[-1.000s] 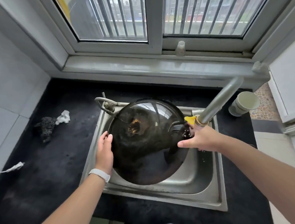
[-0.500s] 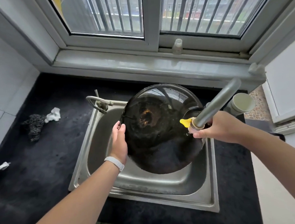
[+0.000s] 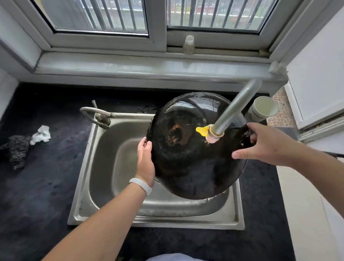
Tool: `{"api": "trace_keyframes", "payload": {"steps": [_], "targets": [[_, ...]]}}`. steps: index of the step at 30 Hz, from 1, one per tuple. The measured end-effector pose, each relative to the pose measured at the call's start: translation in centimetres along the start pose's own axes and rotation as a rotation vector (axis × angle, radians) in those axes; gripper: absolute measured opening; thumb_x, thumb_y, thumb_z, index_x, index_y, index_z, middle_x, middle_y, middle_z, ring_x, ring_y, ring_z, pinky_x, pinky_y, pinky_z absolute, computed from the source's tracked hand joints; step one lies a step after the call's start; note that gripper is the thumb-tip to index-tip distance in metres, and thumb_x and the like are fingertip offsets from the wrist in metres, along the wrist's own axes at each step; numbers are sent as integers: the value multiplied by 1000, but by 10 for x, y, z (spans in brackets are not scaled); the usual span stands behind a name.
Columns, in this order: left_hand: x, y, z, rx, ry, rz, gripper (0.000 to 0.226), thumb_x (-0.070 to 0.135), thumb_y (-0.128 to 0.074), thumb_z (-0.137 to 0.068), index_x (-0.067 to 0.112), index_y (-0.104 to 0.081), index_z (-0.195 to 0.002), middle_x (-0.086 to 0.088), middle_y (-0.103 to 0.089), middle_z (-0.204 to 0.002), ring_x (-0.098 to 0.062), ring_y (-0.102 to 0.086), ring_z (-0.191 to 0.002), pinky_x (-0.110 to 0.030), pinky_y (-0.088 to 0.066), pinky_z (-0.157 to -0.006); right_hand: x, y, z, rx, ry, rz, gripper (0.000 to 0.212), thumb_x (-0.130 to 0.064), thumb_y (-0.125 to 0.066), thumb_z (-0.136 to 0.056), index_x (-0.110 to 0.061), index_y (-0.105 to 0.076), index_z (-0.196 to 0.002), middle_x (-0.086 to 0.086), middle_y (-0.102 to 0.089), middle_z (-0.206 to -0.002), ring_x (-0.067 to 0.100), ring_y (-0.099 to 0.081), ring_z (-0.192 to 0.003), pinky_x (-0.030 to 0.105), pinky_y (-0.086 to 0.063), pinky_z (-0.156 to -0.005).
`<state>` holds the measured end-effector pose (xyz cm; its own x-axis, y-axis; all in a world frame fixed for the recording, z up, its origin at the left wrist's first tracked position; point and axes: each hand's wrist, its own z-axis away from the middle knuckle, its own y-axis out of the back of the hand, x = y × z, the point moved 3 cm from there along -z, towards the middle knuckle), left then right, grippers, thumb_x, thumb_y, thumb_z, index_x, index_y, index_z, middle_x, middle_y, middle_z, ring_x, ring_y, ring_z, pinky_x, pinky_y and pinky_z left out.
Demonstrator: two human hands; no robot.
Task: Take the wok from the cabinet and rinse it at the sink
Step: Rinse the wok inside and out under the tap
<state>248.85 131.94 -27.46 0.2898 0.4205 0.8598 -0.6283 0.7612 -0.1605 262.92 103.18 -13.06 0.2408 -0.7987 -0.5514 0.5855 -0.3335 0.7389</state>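
Two hands steady the wok point(image 3: 188, 165), tilted with its blackened underside toward me above the right half of the sink point(image 3: 102, 173). My left hand point(image 3: 146, 161) presses flat against the left rim with its fingers straight and a white wristband point(image 3: 141, 186) at the wrist; it has kept this place since half a second ago. My right hand point(image 3: 266, 144) grasps the right rim, fingers curled over the edge and thumb laid across the underside. Earlier it sat just under the tap's end; it now lies to the right of it. The wok has shifted rightward, so the tap point(image 3: 235, 107), with its yellow lever point(image 3: 201, 130), ends over the underside rather than at its edge. On the black counter point(image 3: 42, 205), left of the sink, lie a dark scourer point(image 3: 15, 151) and a crumpled white scrap point(image 3: 41, 134).
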Motion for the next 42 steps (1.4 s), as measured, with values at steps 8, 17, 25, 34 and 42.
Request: {"api": "trace_keyframes", "payload": {"steps": [8, 17, 25, 34, 42], "targets": [[-6, -4, -1, -68, -4, 24, 69, 51, -46, -91, 16, -43, -150, -9, -57, -145, -23, -54, -134, -44, -44, -113, -5, 0, 12, 54, -18, 25, 90, -97, -62, -36, -32, -59, -99, -15, -68, -71, -2, -65, -67, 26, -46, -59], [7, 26, 6, -49, -19, -21, 76, 56, -52, -88, 15, -44, -151, -10, -56, -147, -23, -53, -135, -51, -40, -116, -15, -24, 10, 37, 1, -32, 85, -93, -67, -42, -34, -59, -102, -15, -66, -67, 1, -64, -66, 22, -41, -57], [21, 79, 16, 97, -6, -50, 86, 65, -61, -73, 29, -47, -150, 11, -54, -146, -9, -49, -136, -40, -35, -120, -29, -71, -1, -26, -35, -112, 81, -85, -71, -46, -34, -62, -108, -12, -66, -72, 6, -64, -69, 26, -44, -58], [41, 127, 24, 156, -33, -185, 79, 63, -64, -74, 24, -57, -142, 12, -62, -130, -8, -56, -126, -23, -43, -99, -48, -124, 8, -133, -133, -396, 63, -63, -85, -55, -22, -67, -100, 1, -70, -69, 11, -64, -55, 28, -51, -47], [44, 156, 31, 71, -61, -249, 65, 59, -66, -78, 31, -61, -136, 9, -67, -129, -7, -64, -118, -34, -48, -108, -49, -158, 21, -148, -270, -545, 66, -59, -84, -55, -8, -70, -96, 8, -64, -63, 19, -61, -54, 29, -48, -44]]}}
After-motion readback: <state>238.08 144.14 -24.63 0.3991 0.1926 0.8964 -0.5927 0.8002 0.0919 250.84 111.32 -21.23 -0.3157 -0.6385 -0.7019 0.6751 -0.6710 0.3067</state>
